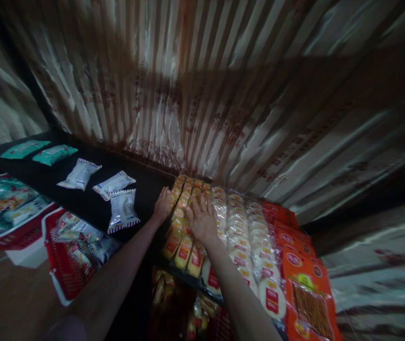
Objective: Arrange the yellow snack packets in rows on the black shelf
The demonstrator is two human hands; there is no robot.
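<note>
My left hand (162, 207) rests with its fingers straight along the left side of the rows of yellow wrapped snack cakes (184, 251). Palm down, my right hand (203, 221) lies over the rows with its fingers spread, touching the cakes and grasping none. Just right of it stand rows of round white wrapped cakes (240, 237) in clear film. Part of the yellow rows is hidden under my right hand. Left of my left hand, several white pillow packs (123, 208) lie on the black shelf (92, 201).
Teal packets (55, 154) lie at the shelf's far left. Orange packs of brown sticks (309, 284) line its right end. Red baskets (60, 258) with mixed packets stand below the front edge, and more wrapped goods (197, 317) sit below. A wrinkled printed sheet (188, 94) hangs behind.
</note>
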